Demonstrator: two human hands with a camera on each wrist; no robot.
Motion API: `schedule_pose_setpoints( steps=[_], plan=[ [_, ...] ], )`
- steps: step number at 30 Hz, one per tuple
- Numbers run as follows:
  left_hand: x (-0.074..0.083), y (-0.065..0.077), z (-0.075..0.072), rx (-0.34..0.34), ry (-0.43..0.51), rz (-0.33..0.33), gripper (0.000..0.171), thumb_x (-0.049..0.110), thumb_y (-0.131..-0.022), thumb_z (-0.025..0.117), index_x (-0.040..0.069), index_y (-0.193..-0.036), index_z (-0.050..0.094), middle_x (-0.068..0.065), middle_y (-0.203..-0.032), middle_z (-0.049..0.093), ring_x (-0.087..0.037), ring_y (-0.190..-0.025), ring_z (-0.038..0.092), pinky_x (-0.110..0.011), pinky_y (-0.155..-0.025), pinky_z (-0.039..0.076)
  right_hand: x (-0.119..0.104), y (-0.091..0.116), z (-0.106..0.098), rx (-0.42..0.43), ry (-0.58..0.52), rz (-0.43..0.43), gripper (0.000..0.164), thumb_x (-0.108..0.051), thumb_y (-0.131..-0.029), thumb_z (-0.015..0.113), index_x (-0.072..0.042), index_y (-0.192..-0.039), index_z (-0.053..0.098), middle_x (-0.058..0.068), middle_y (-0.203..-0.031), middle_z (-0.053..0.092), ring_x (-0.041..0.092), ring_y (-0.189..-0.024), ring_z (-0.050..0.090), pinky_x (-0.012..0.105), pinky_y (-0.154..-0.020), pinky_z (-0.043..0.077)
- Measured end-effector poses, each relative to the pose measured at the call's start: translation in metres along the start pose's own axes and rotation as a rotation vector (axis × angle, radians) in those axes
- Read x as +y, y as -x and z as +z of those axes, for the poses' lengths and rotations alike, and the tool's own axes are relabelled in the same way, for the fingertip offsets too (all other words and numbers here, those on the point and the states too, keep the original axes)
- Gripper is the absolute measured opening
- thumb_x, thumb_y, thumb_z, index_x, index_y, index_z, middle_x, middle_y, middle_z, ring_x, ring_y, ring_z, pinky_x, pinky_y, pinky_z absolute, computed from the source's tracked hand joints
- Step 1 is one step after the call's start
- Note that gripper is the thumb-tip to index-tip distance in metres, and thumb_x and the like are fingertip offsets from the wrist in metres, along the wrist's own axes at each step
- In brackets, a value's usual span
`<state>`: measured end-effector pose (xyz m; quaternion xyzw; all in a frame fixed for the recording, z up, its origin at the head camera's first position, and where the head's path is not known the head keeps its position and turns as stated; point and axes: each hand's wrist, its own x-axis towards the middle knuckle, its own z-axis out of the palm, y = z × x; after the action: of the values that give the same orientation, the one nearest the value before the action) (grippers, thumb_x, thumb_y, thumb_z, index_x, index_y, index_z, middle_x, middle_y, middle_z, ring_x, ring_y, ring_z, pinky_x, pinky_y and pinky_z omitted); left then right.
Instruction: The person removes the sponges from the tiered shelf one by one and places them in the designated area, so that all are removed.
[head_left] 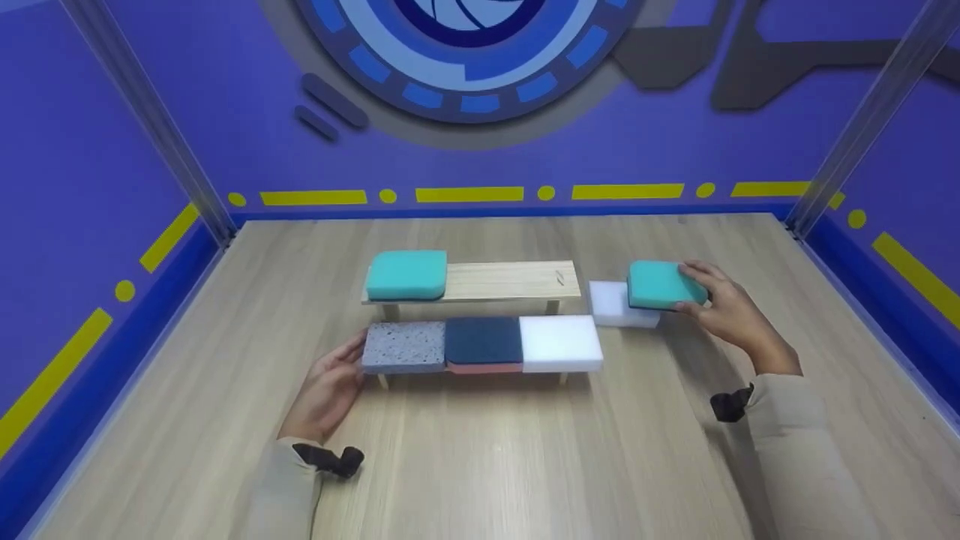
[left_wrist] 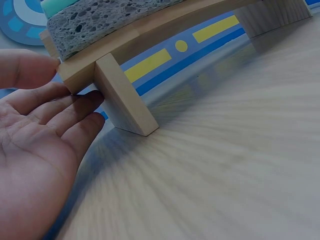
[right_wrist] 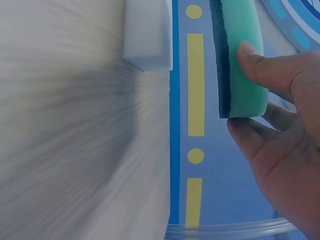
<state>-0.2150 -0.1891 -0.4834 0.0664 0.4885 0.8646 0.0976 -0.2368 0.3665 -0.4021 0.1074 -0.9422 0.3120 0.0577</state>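
Note:
My right hand (head_left: 731,311) pinches a turquoise sponge (head_left: 664,285) with a dark scouring layer on its underside, held above a white foam block (head_left: 611,300) that it partly covers. In the right wrist view the sponge (right_wrist: 245,60) is clear of the table, thumb on its side. My left hand (head_left: 330,390) rests against the left end of the front wooden stand (left_wrist: 127,37), fingers reaching by its leg. On that stand lie a grey porous sponge (head_left: 405,347), a dark pad with a reddish lower layer (head_left: 484,341) and a white block (head_left: 561,343), side by side.
Behind it stands a second wooden stand (head_left: 510,280), with another turquoise sponge (head_left: 407,274) on its left end and bare wood to the right. Blue-purple panels (head_left: 225,112) wall the wooden table (head_left: 480,457) at the back and sides.

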Motion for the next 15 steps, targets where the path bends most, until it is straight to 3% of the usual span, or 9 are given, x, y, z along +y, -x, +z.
schedule_pose_setpoints(
  steps=[15],
  plan=[
    [-0.001, 0.001, 0.000, 0.008, 0.007, 0.005, 0.068, -0.021, -0.081, 0.029, -0.013, -0.147, 0.013, -0.029, -0.156, 0.011, -0.011, -0.118, 0.057, -0.024, -0.104, 0.045, 0.020, 0.003, -0.009, -0.005, -0.013, 0.047, 0.065, -0.004, -0.090, 0.062, 0.009, -0.145, 0.030, 0.033, -0.151, 0.023, 0.054, -0.138, 0.018, 0.067, -0.110, 0.019]
  ],
)
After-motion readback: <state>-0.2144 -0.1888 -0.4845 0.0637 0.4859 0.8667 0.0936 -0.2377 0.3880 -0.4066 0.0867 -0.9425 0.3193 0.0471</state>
